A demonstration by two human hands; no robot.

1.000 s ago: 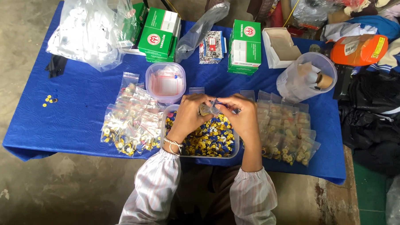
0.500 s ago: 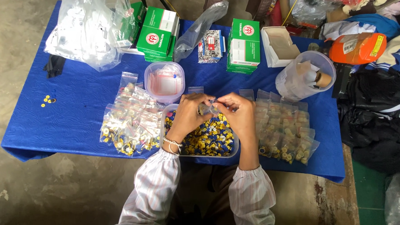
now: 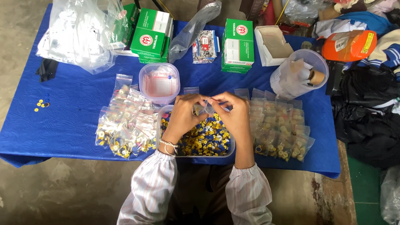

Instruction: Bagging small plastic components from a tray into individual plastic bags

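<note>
1. Both hands are up together over the clear tub of yellow and blue caps, which sits at the near edge of the blue table; the left hand and the right hand meet at the fingertips.
2. Between them, a small clear zip bag with a few pieces inside; fingers of both hands are pinched on it, left on its left side, right along its top edge; it hangs just above the far rim of the tub.
3. To the left of the tub, a heap of filled little bags, touching the tub's side; to the right, another spread of filled bags laid out in rows.
4. Just beyond the left hand, a round clear container of empty zip bags; further right, a tall clear jug stuffed with paper and a roll.
5. Along the far edge, green and white boxes on the left and another stack near the middle; a big crumpled plastic bag fills the far left corner.
6. A few loose yellow caps lie alone near the left edge of the table, well apart from everything else.
</note>
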